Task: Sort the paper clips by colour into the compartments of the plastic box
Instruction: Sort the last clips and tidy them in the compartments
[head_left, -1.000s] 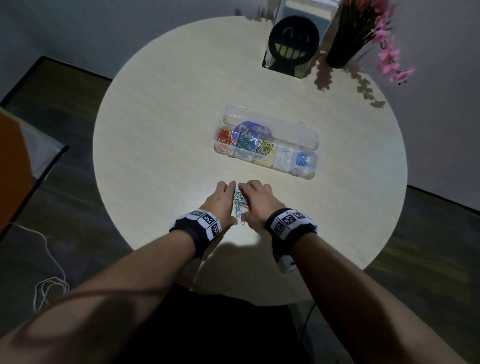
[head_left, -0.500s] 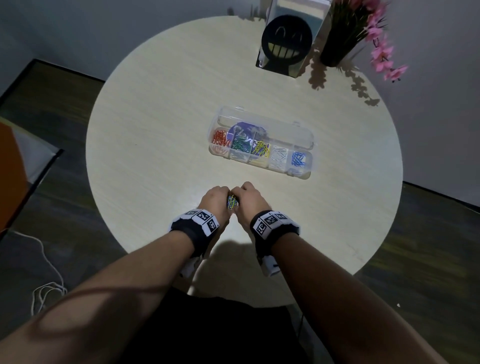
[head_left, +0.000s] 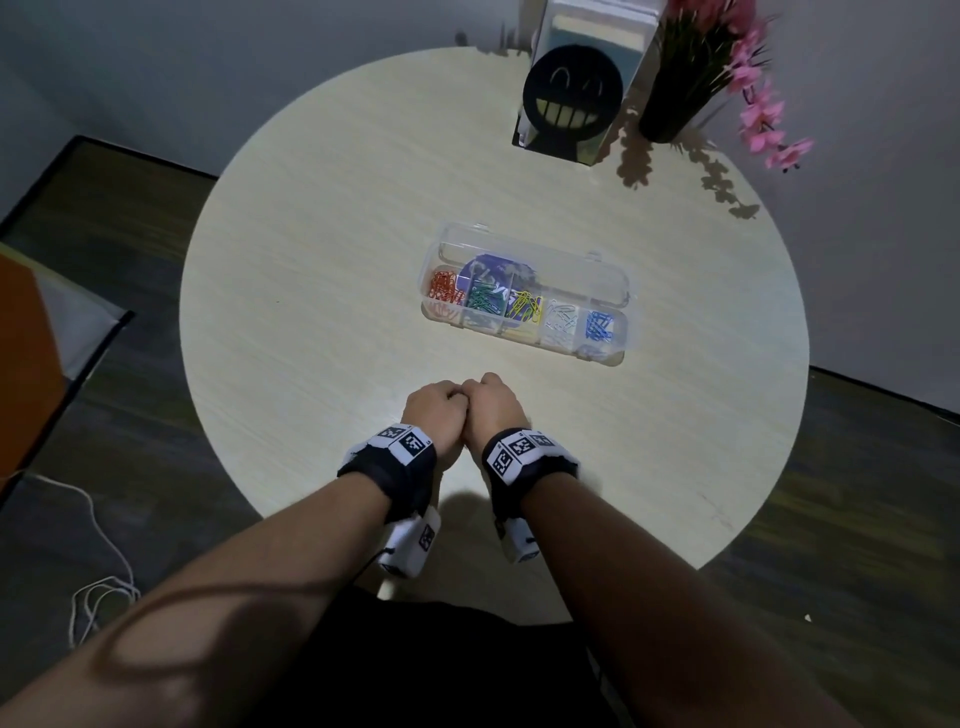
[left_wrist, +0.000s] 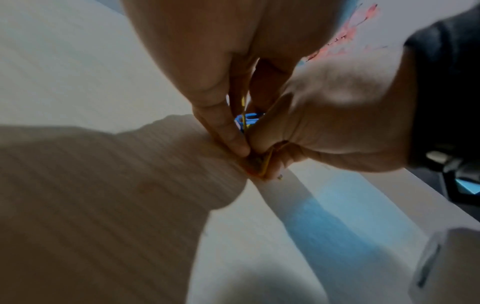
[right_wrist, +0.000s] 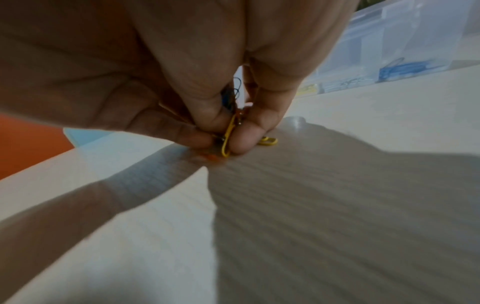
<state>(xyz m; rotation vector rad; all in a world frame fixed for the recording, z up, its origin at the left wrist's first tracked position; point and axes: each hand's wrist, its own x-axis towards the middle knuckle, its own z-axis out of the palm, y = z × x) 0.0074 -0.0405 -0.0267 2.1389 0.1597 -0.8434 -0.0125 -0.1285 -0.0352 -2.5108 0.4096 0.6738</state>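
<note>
The clear plastic box (head_left: 608, 291) lies open mid-table, its compartments holding red (head_left: 442, 286), green (head_left: 483, 302), yellow (head_left: 524, 309), white (head_left: 563, 319) and blue clips (head_left: 600, 327). Near the table's front, my left hand (head_left: 441, 405) and right hand (head_left: 485, 402) press together knuckle to knuckle, fingers curled. Between them they pinch a mixed bunch of paper clips (right_wrist: 227, 142), hidden in the head view. In the left wrist view yellow (left_wrist: 265, 166) and blue clips (left_wrist: 246, 120) show between the fingertips. One yellow clip (right_wrist: 269, 140) lies on the table by the fingers.
At the table's far edge stand a black smiley-face holder (head_left: 571, 98) and a dark vase of pink flowers (head_left: 675, 98). The round table's front edge (head_left: 519, 618) is close behind my wrists. An orange object (head_left: 26, 353) and a white cord (head_left: 98, 592) are on the floor at left.
My hands have drawn together and curled shut around the loose pile of clips, which showed between them earlier and is now covered in the head view.
</note>
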